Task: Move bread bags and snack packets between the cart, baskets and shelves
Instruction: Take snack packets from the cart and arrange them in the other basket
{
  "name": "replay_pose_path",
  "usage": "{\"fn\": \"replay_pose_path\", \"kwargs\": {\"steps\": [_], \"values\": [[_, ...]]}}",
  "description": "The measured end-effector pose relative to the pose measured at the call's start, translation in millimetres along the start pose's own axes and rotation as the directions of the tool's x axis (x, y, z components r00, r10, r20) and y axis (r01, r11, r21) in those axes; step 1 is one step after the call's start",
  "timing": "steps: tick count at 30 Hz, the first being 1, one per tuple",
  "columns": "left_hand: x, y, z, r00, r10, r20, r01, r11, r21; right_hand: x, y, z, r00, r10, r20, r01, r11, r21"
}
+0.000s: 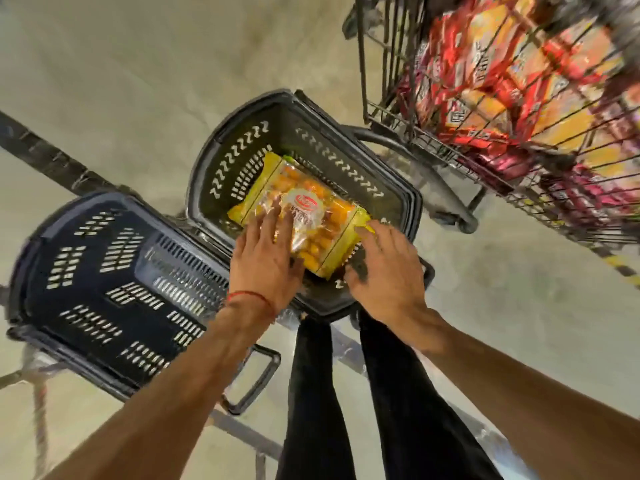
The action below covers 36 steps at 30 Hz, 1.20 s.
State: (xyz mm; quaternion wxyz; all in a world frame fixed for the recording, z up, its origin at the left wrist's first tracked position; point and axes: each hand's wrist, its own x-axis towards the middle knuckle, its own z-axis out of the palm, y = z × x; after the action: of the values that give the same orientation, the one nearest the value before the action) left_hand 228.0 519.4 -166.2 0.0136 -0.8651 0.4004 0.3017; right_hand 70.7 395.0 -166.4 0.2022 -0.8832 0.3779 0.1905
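Both forearms reach forward-down. Bare left hand (266, 258) palm down, fingers straight, flat; red thread band (251, 296) at wrist. Bare right hand (384, 271) palm down, fingers spread, slightly bent; grip unclear.

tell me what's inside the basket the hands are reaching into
One yellow snack packet lies in the black basket, the left hand flat on it, the right hand at its yellow end. Whatever is under the packet and hands is covered.

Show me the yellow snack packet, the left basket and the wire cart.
yellow snack packet (304, 202): head view, round logo.
left basket (104, 282): head view, bare slotted floor.
wire cart (361, 64): head view, near corner post.
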Motion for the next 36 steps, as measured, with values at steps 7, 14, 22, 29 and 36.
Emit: {"fn": "replay_pose_path", "kwargs": {"steps": [7,14,22,29,36], "values": [[-103,56,-95,0.991,0.073,-0.114,-0.061,0.992,0.109,-92,7,-119,0.985,-0.125,-0.121,0.102,0.978,-0.18],[-156,114,-148,0.96,0.217,-0.18,-0.171,0.955,0.242,-157,50,-191,0.926,-0.158,-0.343,0.098,0.978,-0.187],[-166,224,-172,0.885,0.373,-0.278,-0.276,0.902,0.332,-186,150,-247,0.844,-0.188,-0.502,0.091,0.973,-0.211],[-158,364,-152,0.895,0.35,-0.276,-0.212,0.88,0.426,-186,284,-291,0.825,-0.32,-0.465,0.197,0.935,-0.293],[-153,469,-132,0.927,0.288,-0.241,-0.156,0.879,0.45,-175,398,-338,0.852,-0.385,-0.355,0.225,0.881,-0.417]]}}
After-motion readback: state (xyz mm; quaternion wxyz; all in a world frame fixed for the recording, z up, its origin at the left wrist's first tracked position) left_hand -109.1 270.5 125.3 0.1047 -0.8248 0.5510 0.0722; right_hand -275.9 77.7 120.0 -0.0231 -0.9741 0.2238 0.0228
